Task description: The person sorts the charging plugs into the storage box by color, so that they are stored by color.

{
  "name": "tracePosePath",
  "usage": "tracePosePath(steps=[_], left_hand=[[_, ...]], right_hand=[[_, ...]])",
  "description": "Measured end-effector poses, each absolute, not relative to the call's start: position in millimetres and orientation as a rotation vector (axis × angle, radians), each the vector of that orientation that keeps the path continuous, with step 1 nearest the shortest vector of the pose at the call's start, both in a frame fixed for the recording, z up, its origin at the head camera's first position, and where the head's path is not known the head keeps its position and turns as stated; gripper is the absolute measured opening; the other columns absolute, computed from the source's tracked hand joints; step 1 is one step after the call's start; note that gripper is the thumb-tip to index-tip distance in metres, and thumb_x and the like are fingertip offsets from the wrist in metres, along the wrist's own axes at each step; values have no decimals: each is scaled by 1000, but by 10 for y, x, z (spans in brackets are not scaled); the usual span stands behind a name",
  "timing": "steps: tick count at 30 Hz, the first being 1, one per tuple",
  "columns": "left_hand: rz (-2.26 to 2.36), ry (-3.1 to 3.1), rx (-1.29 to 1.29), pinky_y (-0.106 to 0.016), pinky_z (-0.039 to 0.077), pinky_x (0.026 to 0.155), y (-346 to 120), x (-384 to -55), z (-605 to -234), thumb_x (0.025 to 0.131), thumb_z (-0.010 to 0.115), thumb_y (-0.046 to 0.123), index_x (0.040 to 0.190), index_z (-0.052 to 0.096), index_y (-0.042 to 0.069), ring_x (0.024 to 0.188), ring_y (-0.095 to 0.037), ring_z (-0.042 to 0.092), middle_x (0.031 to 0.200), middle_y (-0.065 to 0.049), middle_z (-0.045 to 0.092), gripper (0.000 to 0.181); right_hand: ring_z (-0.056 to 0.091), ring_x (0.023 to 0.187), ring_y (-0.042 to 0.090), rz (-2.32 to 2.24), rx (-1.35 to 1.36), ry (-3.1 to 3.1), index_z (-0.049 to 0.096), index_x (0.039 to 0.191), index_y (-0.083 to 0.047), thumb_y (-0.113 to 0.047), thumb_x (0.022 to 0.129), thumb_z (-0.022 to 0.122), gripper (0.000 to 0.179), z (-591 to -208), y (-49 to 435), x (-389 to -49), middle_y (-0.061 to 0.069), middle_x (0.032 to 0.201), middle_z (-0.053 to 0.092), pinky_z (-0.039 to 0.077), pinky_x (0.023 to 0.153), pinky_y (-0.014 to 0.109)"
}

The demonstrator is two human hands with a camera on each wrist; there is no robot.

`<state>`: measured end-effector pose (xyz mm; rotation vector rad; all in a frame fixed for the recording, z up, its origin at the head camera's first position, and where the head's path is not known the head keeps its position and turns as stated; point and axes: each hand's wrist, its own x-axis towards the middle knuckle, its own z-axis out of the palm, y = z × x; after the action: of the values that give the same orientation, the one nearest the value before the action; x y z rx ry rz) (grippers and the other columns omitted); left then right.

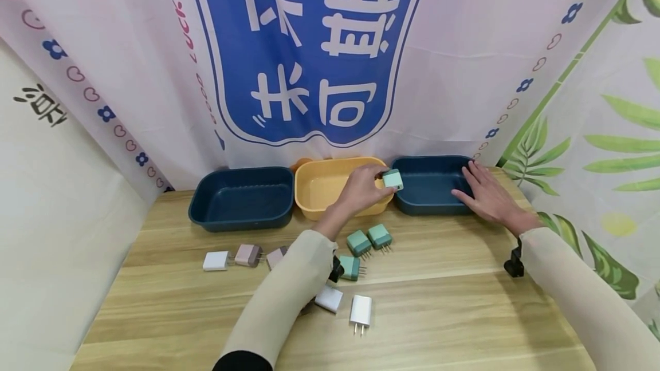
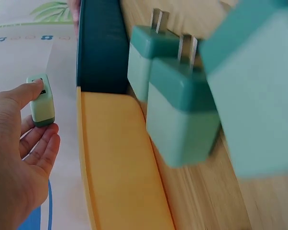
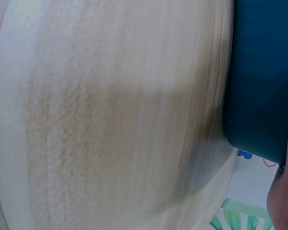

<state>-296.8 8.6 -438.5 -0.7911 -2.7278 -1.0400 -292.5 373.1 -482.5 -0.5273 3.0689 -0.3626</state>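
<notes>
Above the table [image 1: 438, 302] we're pinching a charger [image 1: 393, 180] in our left hand [image 1: 359, 189], our spread right hand [image 1: 487, 194] ideally steadying the rightmost bin [image 1: 430, 208].

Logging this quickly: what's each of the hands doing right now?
Left hand: closed, pinching a green charger between thumb and fingers.
Right hand: open, resting against the right end of the right-side blue bin.
</notes>
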Motion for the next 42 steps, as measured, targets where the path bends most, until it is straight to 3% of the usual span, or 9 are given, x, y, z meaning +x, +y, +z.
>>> tracePosePath(steps=[15,21,42], left_hand=[[-1066,-2774,-715,-22,53,81,443,-3131,-4482,93,85,31,136,71,6,98,-17,62,124,-7,72,52],[-1017,-2804,-669,-24,55,86,529,-3151,-4443,94,84,33,138,70,9,104,-17,64,132,-6,70,53],[-1015,-2882,-556,-25,57,91,703,-3204,-4523,93,84,35,141,69,11,103,-15,64,132,-4,71,56]], right_hand=[[4,160,50,-357,-531,3081,18,163,13,-54,110,47,90,-4835,3720,-2903,35,171,7,4,131,59],[9,159,51,-367,-538,3095,21,162,14,-54,109,48,90,-4825,3720,-2888,36,170,10,6,130,60],[7,160,50,-375,-524,3095,20,162,13,-54,109,48,90,-4834,3700,-2903,35,171,10,4,131,58]])
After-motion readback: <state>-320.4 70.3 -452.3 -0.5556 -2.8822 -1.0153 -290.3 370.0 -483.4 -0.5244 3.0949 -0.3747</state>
